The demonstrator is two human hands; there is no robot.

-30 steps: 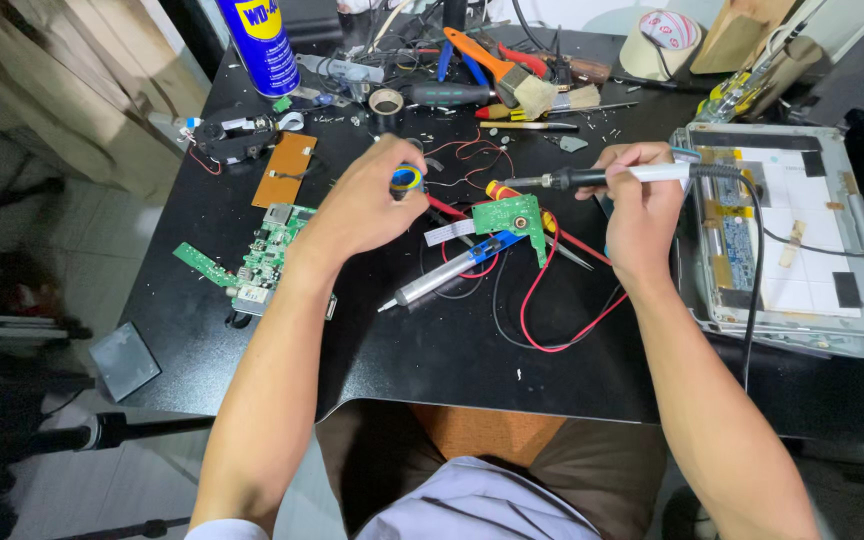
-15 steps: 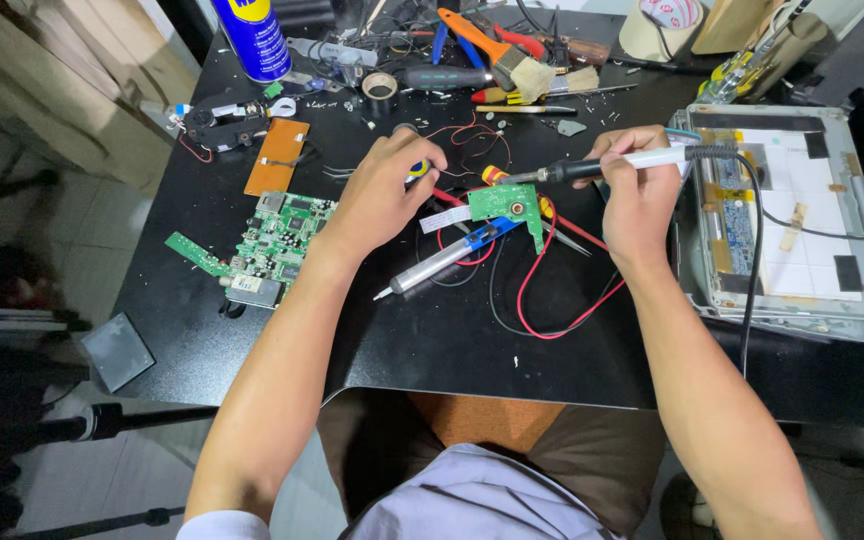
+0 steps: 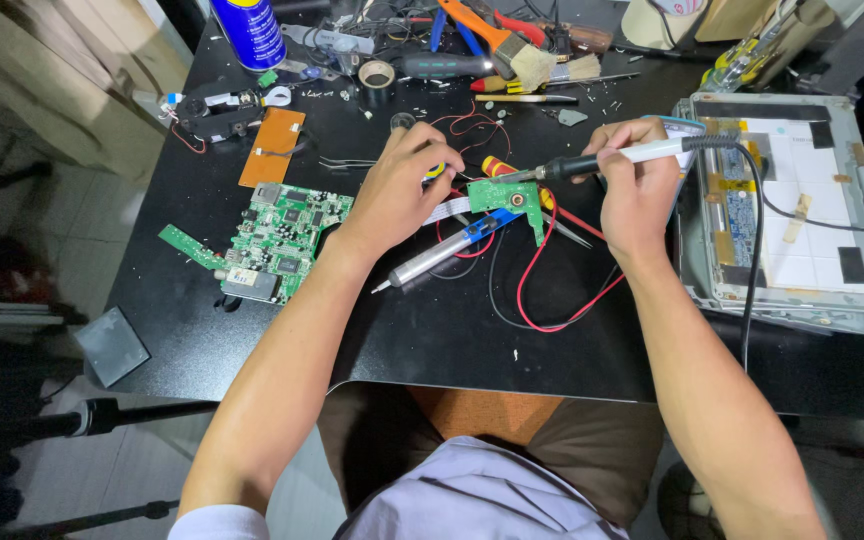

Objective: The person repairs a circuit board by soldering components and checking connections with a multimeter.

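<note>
Two bare hands work over a black table [image 3: 432, 340] strewn with electronics. Farthest left, at about nine o'clock from the hands, lies a large green circuit board [image 3: 287, 240] with a narrow green strip [image 3: 190, 247] beside it; at eleven o'clock from that board sit an orange board [image 3: 273, 146] and, further up, a blue spray can [image 3: 249, 30]. The left hand [image 3: 402, 190] is curled, its fingertips pinched on something small and yellow-blue that is too hidden to identify, just beside the left edge of a small green circuit board [image 3: 505, 197]. At seven o'clock from this small board a silver and blue desoldering pump [image 3: 437, 256] lies slanted on the table, and red and black wires [image 3: 532, 290] loop below it at six o'clock. The right hand [image 3: 637, 185] is closed firmly around the pale handle of a soldering iron [image 3: 592, 163], whose dark tip points toward nine o'clock and meets the top of the small board. At three o'clock from the right hand rests an opened metal display panel [image 3: 792, 200], with the iron's black cable [image 3: 752, 270] trailing across it.
</note>
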